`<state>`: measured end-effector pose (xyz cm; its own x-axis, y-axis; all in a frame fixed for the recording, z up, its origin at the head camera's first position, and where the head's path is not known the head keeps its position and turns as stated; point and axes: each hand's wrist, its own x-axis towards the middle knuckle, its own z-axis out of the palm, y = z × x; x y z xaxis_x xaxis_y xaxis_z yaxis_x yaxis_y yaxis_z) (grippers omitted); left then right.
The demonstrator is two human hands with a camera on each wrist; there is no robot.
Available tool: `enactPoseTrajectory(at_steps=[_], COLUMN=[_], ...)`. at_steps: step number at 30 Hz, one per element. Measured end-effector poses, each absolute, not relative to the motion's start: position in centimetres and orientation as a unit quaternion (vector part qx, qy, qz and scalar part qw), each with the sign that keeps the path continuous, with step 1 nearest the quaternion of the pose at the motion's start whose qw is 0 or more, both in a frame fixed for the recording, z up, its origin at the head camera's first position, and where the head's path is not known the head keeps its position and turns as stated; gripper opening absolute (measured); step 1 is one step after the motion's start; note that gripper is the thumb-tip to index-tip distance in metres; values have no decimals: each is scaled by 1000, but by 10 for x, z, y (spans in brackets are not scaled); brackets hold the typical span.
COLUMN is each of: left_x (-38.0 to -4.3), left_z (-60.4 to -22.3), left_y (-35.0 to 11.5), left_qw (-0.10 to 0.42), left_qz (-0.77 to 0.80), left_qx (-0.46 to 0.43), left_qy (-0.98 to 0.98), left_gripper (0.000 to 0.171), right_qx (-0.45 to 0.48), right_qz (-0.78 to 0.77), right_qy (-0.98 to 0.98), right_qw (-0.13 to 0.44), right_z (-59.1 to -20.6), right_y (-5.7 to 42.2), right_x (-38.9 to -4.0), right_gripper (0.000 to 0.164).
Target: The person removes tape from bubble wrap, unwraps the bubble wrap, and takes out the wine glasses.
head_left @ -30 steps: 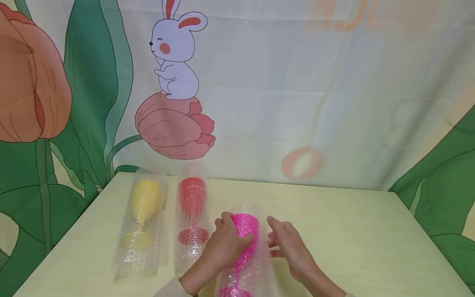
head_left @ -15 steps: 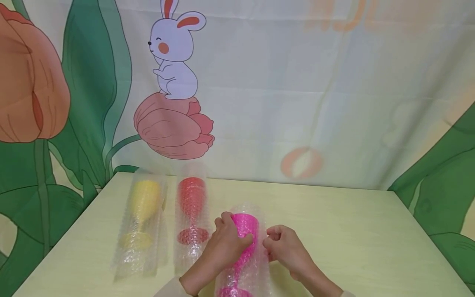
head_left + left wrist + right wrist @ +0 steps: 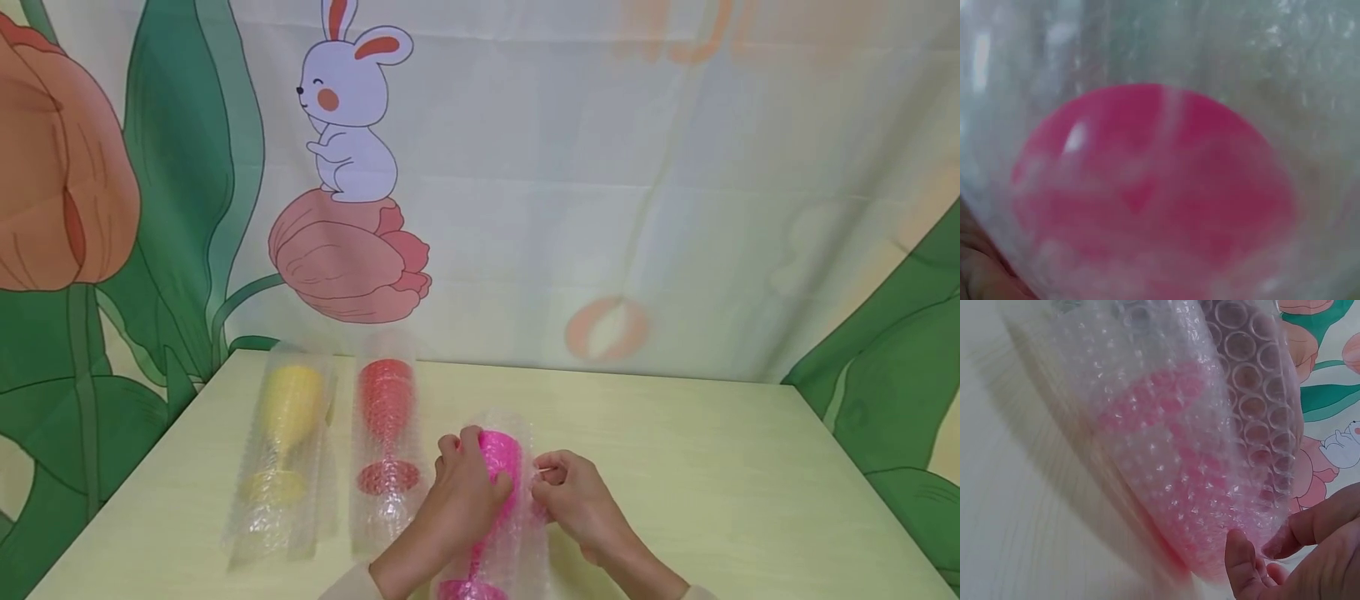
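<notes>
A bright pink goblet (image 3: 500, 454) lies wrapped in clear bubble wrap (image 3: 534, 550), its foot toward the front edge of the head view. My left hand (image 3: 467, 500) grips the wrapped goblet round its bowl, thumb on top. At the right side of the roll, my right hand (image 3: 581, 500) pinches the free edge of the wrap with thumb and fingers. The right wrist view shows those fingertips (image 3: 1240, 550) right at the bubble wrap's edge. Close in the left wrist view, the goblet's round pink foot (image 3: 1147, 156) shows blurred through the plastic.
To the left, a red goblet (image 3: 387, 396) and a yellow goblet (image 3: 291, 404) lie side by side on the pale table (image 3: 712, 500), each rolled in bubble wrap. Behind the table hangs a cloth (image 3: 525, 208) printed with a rabbit and tulips.
The right hand, apart from the wrap with fingers spread a second ago, has come in to the left and closed on its edge. The left hand has rolled the pink goblet slightly.
</notes>
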<state>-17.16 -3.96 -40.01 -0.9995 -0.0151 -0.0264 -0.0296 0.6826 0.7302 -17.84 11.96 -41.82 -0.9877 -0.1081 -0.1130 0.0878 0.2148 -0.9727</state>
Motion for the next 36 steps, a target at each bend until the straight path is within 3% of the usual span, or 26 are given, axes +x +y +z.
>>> enactPoseTrajectory(at_steps=[8,15,25,36], left_x=[-169,-173,-172,-167], left_z=[-406,-406,-408,-408], left_y=[-37,-37,-39,-37], left_qw=[-17,-21,-69,-60], left_qz=[369,358,359,335], left_qx=[3,-12,9,30], left_qy=[929,933,931,940], left_gripper=[79,76,71,43], right_qx=[-6,-8,7,8], right_qz=[-630,-643,-653,-656], right_qy=[773,763,755,752], right_qw=[72,66,61,56], right_z=[-416,-415,-415,-412], right_y=[120,125,132,128], right_x=[-177,-176,-176,-179], right_gripper=[33,35,30,23])
